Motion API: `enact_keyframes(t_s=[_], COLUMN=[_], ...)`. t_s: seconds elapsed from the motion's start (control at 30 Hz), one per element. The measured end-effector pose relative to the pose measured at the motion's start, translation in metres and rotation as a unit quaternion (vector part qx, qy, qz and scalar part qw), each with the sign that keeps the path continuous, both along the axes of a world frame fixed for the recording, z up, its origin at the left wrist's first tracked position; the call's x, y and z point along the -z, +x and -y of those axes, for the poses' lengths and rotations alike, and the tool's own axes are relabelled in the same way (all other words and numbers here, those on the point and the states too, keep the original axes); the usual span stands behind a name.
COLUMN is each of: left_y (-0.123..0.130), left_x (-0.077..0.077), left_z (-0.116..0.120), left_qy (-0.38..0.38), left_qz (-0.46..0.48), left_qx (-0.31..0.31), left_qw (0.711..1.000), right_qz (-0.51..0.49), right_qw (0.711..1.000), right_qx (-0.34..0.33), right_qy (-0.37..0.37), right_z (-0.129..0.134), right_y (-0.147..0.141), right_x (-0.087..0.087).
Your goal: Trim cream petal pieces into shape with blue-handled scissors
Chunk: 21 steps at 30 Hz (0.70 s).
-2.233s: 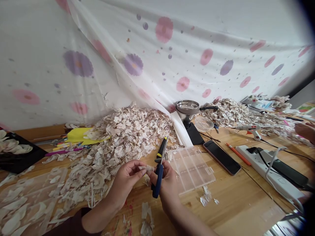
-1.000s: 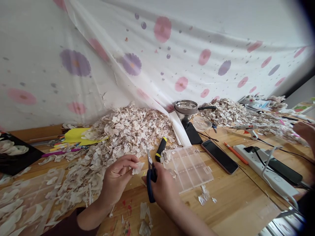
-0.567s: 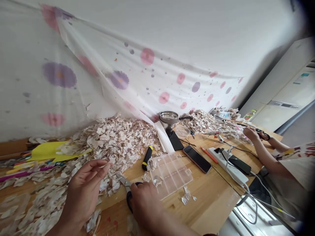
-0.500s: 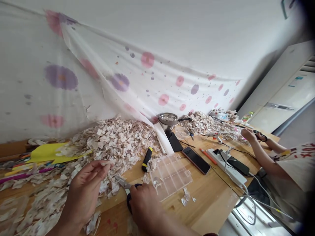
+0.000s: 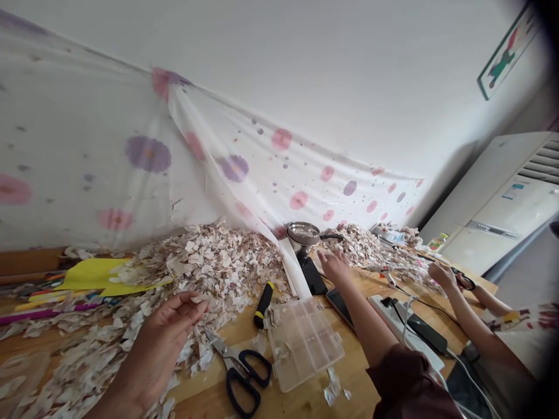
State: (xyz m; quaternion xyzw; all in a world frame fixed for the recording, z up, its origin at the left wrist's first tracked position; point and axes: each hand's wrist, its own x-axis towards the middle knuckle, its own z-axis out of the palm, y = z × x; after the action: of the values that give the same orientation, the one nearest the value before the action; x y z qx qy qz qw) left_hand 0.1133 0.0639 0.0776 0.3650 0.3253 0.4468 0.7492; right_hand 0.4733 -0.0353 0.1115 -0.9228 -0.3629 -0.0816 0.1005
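Between the thumb and fingers of my left hand [image 5: 168, 329] is a small pale flake [image 5: 200, 299], held in front of a large heap of whitish flakes [image 5: 218, 256]. My right hand [image 5: 335, 267] reaches out beyond a phone, near the metal strainer [image 5: 303, 233] and a black flat object [image 5: 313, 276]; its fingers look apart and nothing shows in them. Scissors with dark blue handles [image 5: 240, 372] lie on the wooden table, blades slightly apart. Beside them are a black and yellow tool [image 5: 264, 305] and a clear divided plastic box [image 5: 301, 343].
At the right, another person's hands [image 5: 443, 274] hold black scissors [image 5: 463, 279]. A white power strip [image 5: 404, 326] with cables lies right of my forearm. Yellow sheet [image 5: 102, 276] and pens are at the left. A second flake heap [image 5: 360, 241] stands behind.
My right hand has let go of the scissors, which now lie on the table, and has moved forward and right toward the strainer. The view has shifted. My left hand still holds its flake.
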Motion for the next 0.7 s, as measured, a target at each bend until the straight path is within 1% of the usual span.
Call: enact_keyframes(t_s=[0.07, 0.17, 0.27, 0.33, 0.4, 0.47, 0.53, 0.6, 0.63, 0.7], left_y=[0.0, -0.001, -0.001, -0.002, -0.002, -0.004, -0.007, -0.01, -0.012, -0.016], left_x=[0.001, 0.0, -0.003, -0.007, -0.01, -0.012, -0.012, -0.009, -0.007, 0.0], left_z=[-0.001, -0.004, -0.007, -0.007, -0.007, -0.005, -0.003, 0.002, 0.004, 0.011], left_qy=[-0.006, -0.012, -0.022, -0.025, -0.023, -0.02, -0.014, -0.004, 0.0, 0.007], left_qz=[0.0, 0.008, 0.017, 0.016, 0.017, 0.015, 0.007, -0.007, -0.015, -0.032], left_qx=[0.005, 0.003, -0.007, -0.005, -0.001, 0.002, 0.003, 0.0, -0.001, 0.002], left_qw=[1.0, 1.0, 1.0, 1.0, 1.0, 1.0, 1.0, 1.0, 1.0, 0.999], right_qz=[-0.005, -0.015, -0.023, -0.026, -0.028, -0.021, 0.001, 0.036, 0.057, 0.092], right_qw=[0.999, 0.996, 0.994, 0.994, 0.994, 0.995, 0.998, 0.999, 0.996, 0.982], right_qx=[0.048, 0.09, 0.103, 0.099, 0.102, 0.094, 0.067, 0.011, -0.029, -0.132], right_qy=[-0.006, -0.014, -0.021, -0.026, -0.029, -0.024, -0.003, 0.033, 0.057, 0.103], right_z=[-0.006, -0.013, -0.018, -0.019, -0.02, -0.022, -0.025, -0.029, -0.031, -0.03], right_y=[0.03, 0.051, 0.058, 0.061, 0.063, 0.063, 0.058, 0.042, 0.027, -0.017], right_x=[0.004, 0.018, 0.031, 0.036, 0.036, 0.03, 0.019, 0.006, 0.001, -0.004])
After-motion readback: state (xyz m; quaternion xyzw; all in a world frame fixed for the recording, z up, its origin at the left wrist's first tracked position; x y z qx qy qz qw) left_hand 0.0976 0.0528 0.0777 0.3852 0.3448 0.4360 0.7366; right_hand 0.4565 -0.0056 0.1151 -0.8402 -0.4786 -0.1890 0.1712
